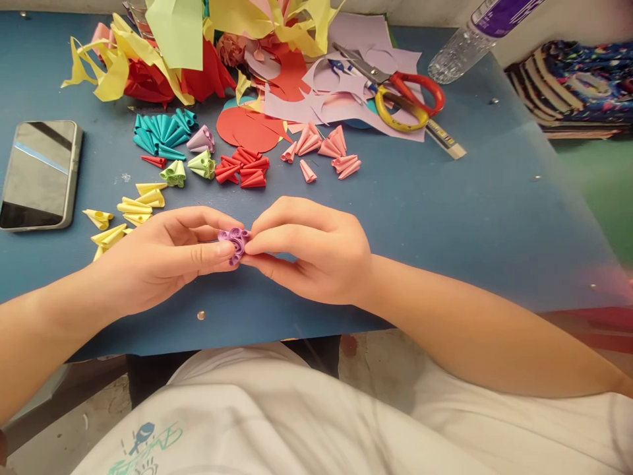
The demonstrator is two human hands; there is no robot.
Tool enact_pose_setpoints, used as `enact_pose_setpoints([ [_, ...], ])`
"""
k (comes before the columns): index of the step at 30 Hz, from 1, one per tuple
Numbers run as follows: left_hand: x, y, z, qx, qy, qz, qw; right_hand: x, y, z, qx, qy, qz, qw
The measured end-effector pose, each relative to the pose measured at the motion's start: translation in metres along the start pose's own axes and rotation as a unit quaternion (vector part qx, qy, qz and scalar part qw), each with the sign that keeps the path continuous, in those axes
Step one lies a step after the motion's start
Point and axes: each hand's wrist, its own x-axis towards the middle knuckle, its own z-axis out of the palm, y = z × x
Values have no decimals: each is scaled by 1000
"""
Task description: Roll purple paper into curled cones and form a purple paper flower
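A small purple paper flower [236, 243], made of rolled cones, is held between my two hands above the table's front part. My left hand [173, 254] pinches it from the left, thumb on the near side. From the right, the fingertips of my right hand [309, 247] close on its edge. Beyond my hands lie rolled paper cones: teal cones [163, 134], red cones [243, 166], pink cones [321, 148] and yellow cones [136, 208]. Two light green clusters [202, 163] and a pale purple cluster [201, 140] sit among them.
A phone [42, 175] lies at the left. Scissors [403, 99] with red and yellow handles rest on purple paper scraps [346, 86], beside a cutter [445, 138]. Crumpled yellow paper [109, 66] and red paper circles [252, 128] are at the back. A plastic bottle [465, 49] stands back right.
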Motion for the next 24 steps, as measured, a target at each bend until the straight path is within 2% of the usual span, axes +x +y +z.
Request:
enact_pose_setpoints([
  [6, -2, 3, 5, 12, -10, 19, 1000, -2, 4, 3, 5, 32, 16, 999],
  [11, -2, 3, 8, 14, -4, 25, 1000, -3, 7, 5, 12, 27, 9, 1000],
  [19, -4, 1, 0, 7, 3, 18, 1000, -2, 8, 3, 9, 37, 6, 999],
  [24, -5, 3, 3, 20, -1, 31, 999, -2, 6, 1, 11, 29, -5, 1000],
])
